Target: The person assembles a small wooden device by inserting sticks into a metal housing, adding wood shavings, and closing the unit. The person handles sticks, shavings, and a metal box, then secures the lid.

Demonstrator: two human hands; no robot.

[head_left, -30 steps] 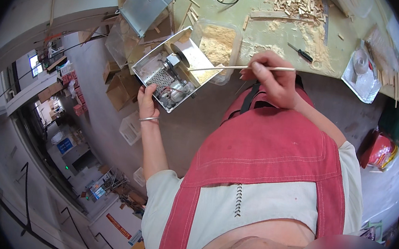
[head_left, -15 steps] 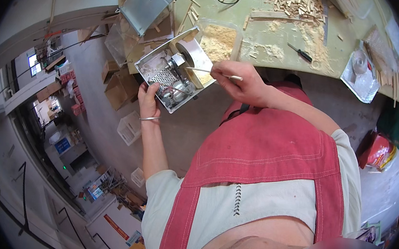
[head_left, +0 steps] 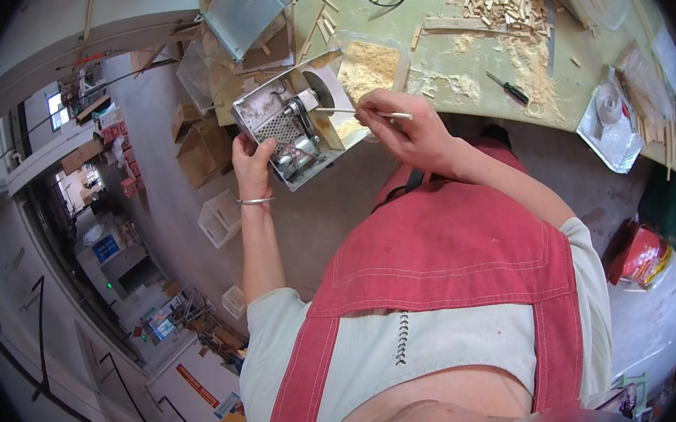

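Box [head_left: 261,108], open, metal, tilted, off the bench [head_left: 471,57] at its near edge; left hand [head_left: 252,169] clasping its near-left edge, thumb over the rim, fingers mostly hidden beneath; inside, a motor [head_left: 301,156], a perforated plate [head_left: 285,126] and a dark disc [head_left: 317,87]; right hand [head_left: 412,135] pinching a thin pale stick [head_left: 337,111] between thumb and fingers, its far end inside the box near the disc, contact impossible to tell; just beyond, a clear tub [head_left: 406,65] of sawdust [head_left: 367,63]; farther right, on the bench, a screwdriver [head_left: 512,90] and a heap of small wood pieces [head_left: 504,6].
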